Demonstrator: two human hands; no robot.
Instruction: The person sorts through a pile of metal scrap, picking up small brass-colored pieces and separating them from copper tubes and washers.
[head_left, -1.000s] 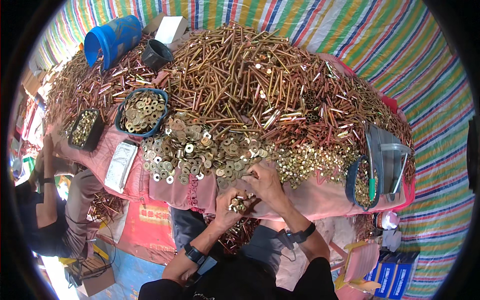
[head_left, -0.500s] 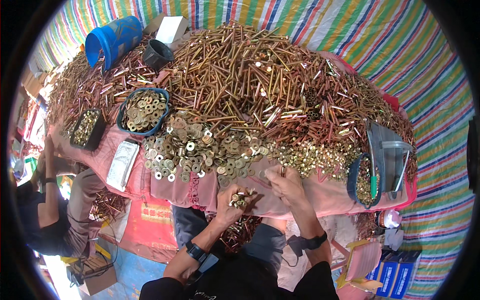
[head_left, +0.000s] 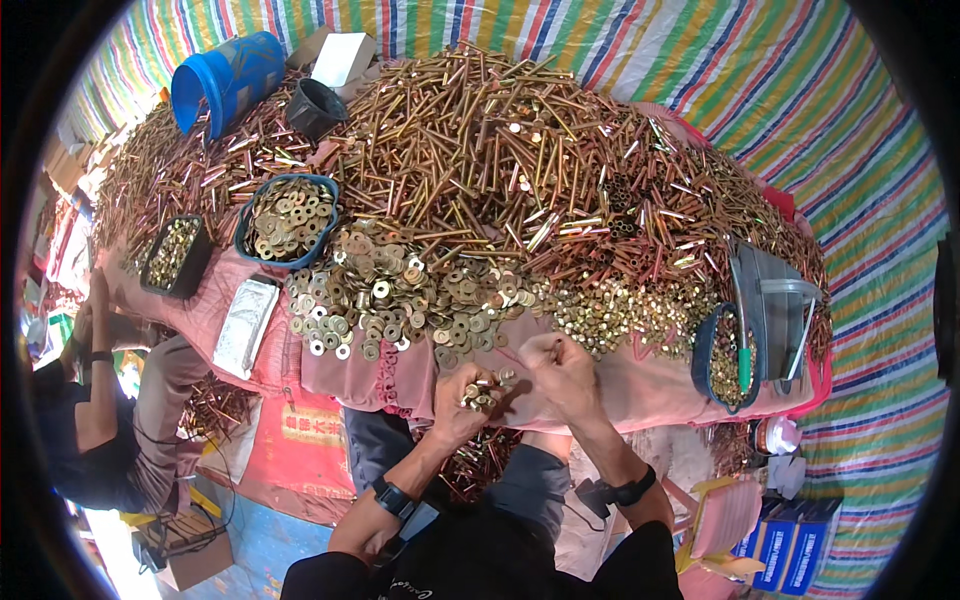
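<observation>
My left hand (head_left: 458, 408) is closed around a bunch of short metal pieces (head_left: 483, 394) with shiny, nut-like ends sticking out past the fingers. Close to its right, my right hand (head_left: 565, 380) is curled with thumb and fingers pressed together; whatever it pinches is too small or hidden to make out. Both hands are above the near edge of a pink cloth (head_left: 640, 385). Loose washers (head_left: 400, 300) lie in a heap just beyond my left hand. Beyond my right hand spreads a heap of small brassy nuts (head_left: 615, 315).
A large pile of long metal rods (head_left: 480, 150) covers the far side. Around it are a blue bucket (head_left: 225, 85), a black cup (head_left: 316, 108), a washer-filled basin (head_left: 330, 232), a nut tray (head_left: 190, 280), a right-hand basin (head_left: 707, 375) and a grey scoop (head_left: 748, 275). Another person (head_left: 95, 430) sits at left.
My right hand has shifted slightly left and nearer to my left hand, from the edge of the washers and nuts. My left hand still grips the bunch, almost in the same place.
</observation>
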